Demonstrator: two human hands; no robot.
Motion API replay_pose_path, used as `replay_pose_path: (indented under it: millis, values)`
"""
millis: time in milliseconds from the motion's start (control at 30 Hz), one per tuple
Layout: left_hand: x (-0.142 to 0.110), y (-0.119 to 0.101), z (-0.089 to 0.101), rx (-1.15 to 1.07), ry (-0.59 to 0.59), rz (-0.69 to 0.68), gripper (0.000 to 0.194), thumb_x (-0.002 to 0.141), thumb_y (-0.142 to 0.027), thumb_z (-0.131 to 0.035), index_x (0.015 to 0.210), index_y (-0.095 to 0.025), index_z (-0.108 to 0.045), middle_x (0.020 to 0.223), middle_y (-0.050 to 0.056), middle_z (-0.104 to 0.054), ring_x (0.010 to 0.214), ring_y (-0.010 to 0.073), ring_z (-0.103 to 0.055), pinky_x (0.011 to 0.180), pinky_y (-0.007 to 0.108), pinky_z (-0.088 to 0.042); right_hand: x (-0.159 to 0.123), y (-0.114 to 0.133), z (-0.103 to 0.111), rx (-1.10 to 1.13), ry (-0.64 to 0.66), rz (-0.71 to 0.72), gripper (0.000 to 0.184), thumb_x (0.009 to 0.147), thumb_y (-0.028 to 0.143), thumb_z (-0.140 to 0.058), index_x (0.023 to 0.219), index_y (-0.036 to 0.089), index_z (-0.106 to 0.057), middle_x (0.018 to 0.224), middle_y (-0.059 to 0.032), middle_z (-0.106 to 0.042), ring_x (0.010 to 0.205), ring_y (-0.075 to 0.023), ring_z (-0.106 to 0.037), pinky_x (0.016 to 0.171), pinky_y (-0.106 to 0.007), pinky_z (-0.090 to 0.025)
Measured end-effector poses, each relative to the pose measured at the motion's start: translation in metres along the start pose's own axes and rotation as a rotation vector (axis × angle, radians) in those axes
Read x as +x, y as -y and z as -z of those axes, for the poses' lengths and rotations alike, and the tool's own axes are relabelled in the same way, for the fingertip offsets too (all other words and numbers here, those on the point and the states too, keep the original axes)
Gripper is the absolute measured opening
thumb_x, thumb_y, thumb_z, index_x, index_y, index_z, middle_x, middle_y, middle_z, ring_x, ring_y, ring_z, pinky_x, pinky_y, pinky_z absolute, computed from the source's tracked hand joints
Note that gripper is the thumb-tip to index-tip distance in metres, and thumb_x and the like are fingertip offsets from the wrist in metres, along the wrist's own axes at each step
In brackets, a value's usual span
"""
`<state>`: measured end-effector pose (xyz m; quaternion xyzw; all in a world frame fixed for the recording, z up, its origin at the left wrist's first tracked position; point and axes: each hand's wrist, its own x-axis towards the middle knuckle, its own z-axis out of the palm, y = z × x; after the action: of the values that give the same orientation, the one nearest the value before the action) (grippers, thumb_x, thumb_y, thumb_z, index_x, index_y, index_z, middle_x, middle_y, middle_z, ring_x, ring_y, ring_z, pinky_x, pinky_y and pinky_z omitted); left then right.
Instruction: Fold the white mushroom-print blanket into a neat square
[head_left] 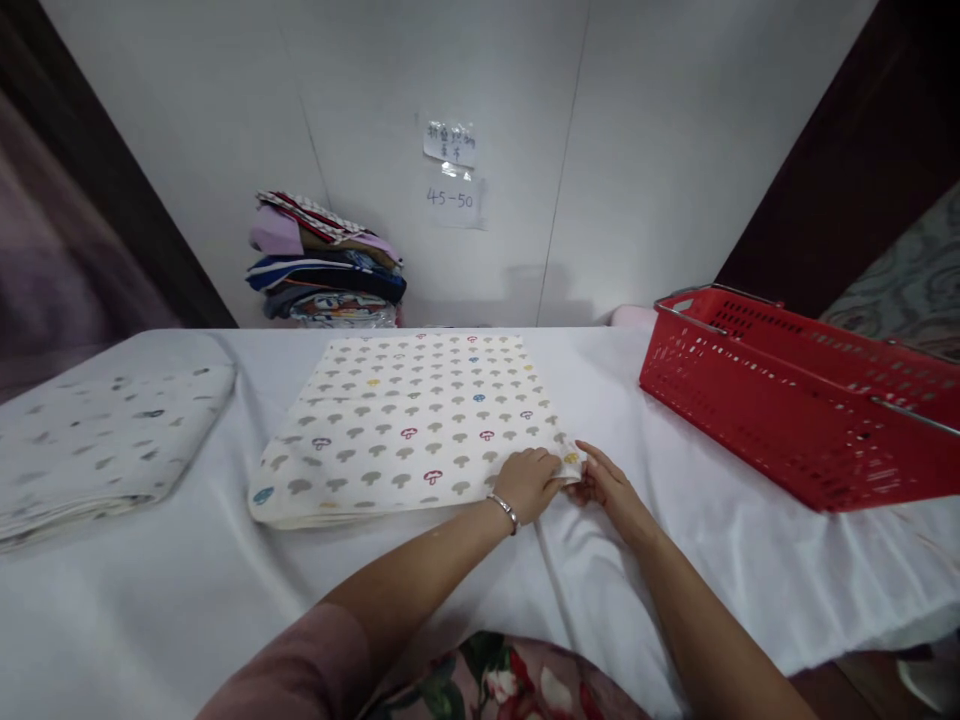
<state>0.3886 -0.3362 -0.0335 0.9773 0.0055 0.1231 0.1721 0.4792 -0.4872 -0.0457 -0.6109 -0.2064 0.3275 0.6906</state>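
A folded white cloth printed with mushrooms [420,420] lies on the white-covered table in front of me. My left hand [527,484], with a bracelet at the wrist, rests at its near right corner; the fingers are bent over the top layer and the thumb is at the edge. Just beside it, my right hand [606,488] has its fingers curled at the same corner, pinching the edge of the cloth. Part of that corner is hidden by the fingers.
Another folded white printed cloth [97,430] lies at the left. A pile of folded fabrics [326,265] stands at the back against the wall. A red plastic basket [757,420] with metal handles sits on the right. Two paper notes [454,200] are taped to the wall.
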Motion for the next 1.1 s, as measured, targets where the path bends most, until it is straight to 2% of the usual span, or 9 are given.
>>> replay_pose_path:
  millis: [100,300,367,500,700,833,933,1033,1100]
  values:
    - [0.003,-0.002,-0.001,-0.054,0.003,0.04,0.017,0.087,-0.031,-0.044,0.093,-0.02,-0.057,0.091,0.003,-0.061,0.085,0.0178,-0.055,0.074,0.031,-0.041,-0.001,0.003,0.004,-0.009,0.05,-0.013,0.061,0.077,0.041,-0.059,0.131,0.021,-0.038,0.074,-0.0017,-0.062,0.068,-0.0174,-0.06,0.058,-0.028,-0.044]
    - [0.003,-0.01,0.002,-0.105,0.002,0.073,0.036,0.078,-0.04,-0.057,0.109,-0.022,-0.052,0.098,0.003,-0.061,0.091,0.0197,-0.055,0.078,0.032,-0.041,0.004,0.0,0.006,0.011,0.134,-0.002,0.065,0.068,0.024,-0.062,0.129,0.025,-0.04,0.072,0.0023,-0.059,0.06,-0.0129,-0.056,0.056,-0.026,-0.044]
    - [0.004,-0.012,0.002,-0.063,0.005,0.049,0.034,0.078,-0.039,-0.057,0.107,-0.022,-0.053,0.096,0.003,-0.06,0.091,0.0202,-0.054,0.078,0.033,-0.041,0.006,-0.002,0.005,-0.001,0.131,0.021,0.063,0.068,0.024,-0.062,0.128,0.024,-0.041,0.071,0.0032,-0.057,0.057,-0.0118,-0.054,0.055,-0.025,-0.043]
    - [0.008,-0.013,0.001,-0.024,0.027,0.038,0.018,0.086,-0.032,-0.045,0.095,-0.022,-0.057,0.089,0.003,-0.06,0.085,0.0182,-0.055,0.074,0.03,-0.041,0.006,-0.003,0.004,-0.032,0.139,0.055,0.062,0.07,0.026,-0.061,0.128,0.023,-0.039,0.07,0.0027,-0.058,0.059,-0.0129,-0.055,0.053,-0.025,-0.042]
    - [0.009,-0.012,0.0,0.013,0.063,0.063,0.021,0.088,-0.027,-0.039,0.083,-0.019,-0.057,0.085,0.003,-0.06,0.081,0.0174,-0.055,0.07,0.029,-0.041,0.007,-0.004,0.001,-0.088,0.068,0.051,0.058,0.074,0.036,-0.06,0.127,0.021,-0.04,0.069,0.0018,-0.059,0.055,-0.0123,-0.054,0.05,-0.025,-0.042]
    - [0.009,-0.012,-0.004,0.019,0.065,0.068,0.023,0.089,-0.026,-0.037,0.081,-0.018,-0.057,0.084,0.004,-0.061,0.08,0.0176,-0.056,0.07,0.03,-0.041,0.009,-0.006,0.0,-0.111,0.038,0.041,0.06,0.071,0.034,-0.06,0.126,0.019,-0.04,0.066,0.0028,-0.057,0.051,-0.0114,-0.052,0.046,-0.023,-0.04]
    - [0.013,-0.01,0.004,0.017,0.06,0.092,0.023,0.09,-0.026,-0.036,0.084,-0.019,-0.057,0.085,0.004,-0.062,0.08,0.0178,-0.056,0.07,0.03,-0.041,0.009,-0.005,-0.001,-0.09,0.024,0.039,0.058,0.068,0.028,-0.058,0.123,0.018,-0.042,0.062,0.0049,-0.055,0.048,-0.0102,-0.05,0.044,-0.023,-0.039]
    - [0.02,-0.01,0.023,0.064,-0.023,0.108,0.025,0.092,-0.026,-0.032,0.091,-0.018,-0.056,0.089,0.005,-0.062,0.084,0.0189,-0.056,0.072,0.031,-0.041,0.007,0.0,-0.002,-0.055,-0.014,0.038,0.055,0.066,0.024,-0.057,0.119,0.019,-0.046,0.057,0.007,-0.05,0.045,-0.0096,-0.048,0.043,-0.022,-0.037]
    - [0.024,-0.013,0.032,0.133,-0.084,0.071,0.025,0.092,-0.024,-0.032,0.099,-0.018,-0.055,0.093,0.007,-0.061,0.089,0.0206,-0.055,0.076,0.034,-0.04,0.005,0.004,-0.003,-0.025,-0.033,0.03,0.056,0.064,0.023,-0.058,0.118,0.019,-0.047,0.056,0.0078,-0.048,0.045,-0.0096,-0.049,0.042,-0.022,-0.037]
